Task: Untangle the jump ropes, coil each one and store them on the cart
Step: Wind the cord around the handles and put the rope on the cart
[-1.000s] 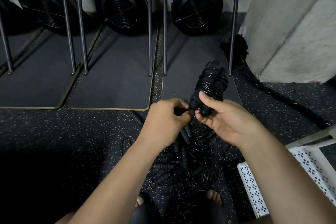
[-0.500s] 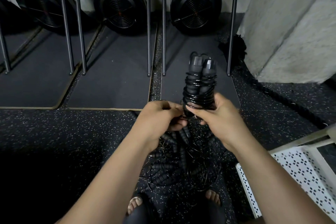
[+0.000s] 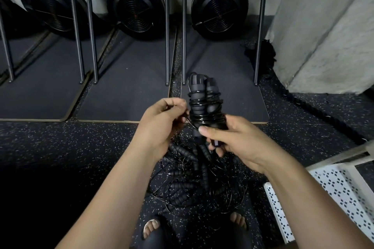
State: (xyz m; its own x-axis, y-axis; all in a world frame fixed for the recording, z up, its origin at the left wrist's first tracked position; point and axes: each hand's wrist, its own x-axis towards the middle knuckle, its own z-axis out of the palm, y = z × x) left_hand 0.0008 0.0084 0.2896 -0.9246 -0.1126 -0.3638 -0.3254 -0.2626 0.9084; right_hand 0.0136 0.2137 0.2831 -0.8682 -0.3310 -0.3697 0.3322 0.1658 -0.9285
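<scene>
Coiling looks nearly finished: the right hand (image 3: 236, 141) grips the base of the wrapped jump rope (image 3: 204, 105), upright above the tangled pile (image 3: 198, 184) on the rubber floor (image 3: 81, 147); the left hand (image 3: 162, 125) pinches its loose cable end; next, probably tuck that tail, then reach for the white cart (image 3: 334, 188).
</scene>
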